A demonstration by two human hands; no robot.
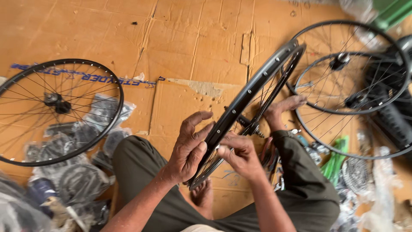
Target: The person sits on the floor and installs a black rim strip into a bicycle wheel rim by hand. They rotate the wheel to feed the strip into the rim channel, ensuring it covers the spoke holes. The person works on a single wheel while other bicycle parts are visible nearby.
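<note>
Rim point(253, 92) stands on edge between the legs, left hand point(189, 148) clamped around it for steadiness, right hand point(240, 154) fingers pinched together at its inner side.

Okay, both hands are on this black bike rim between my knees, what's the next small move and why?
Probably turn the black rim a little further through the hands. The left hand grips its outer face while the right hand pinches at the inner edge near the spokes, so only that short stretch is within reach.

Clear plastic bags of dark parts point(81, 141) lie heaped lower left, beside blue lettering point(86, 76) printed on the cardboard point(193, 38).
</note>
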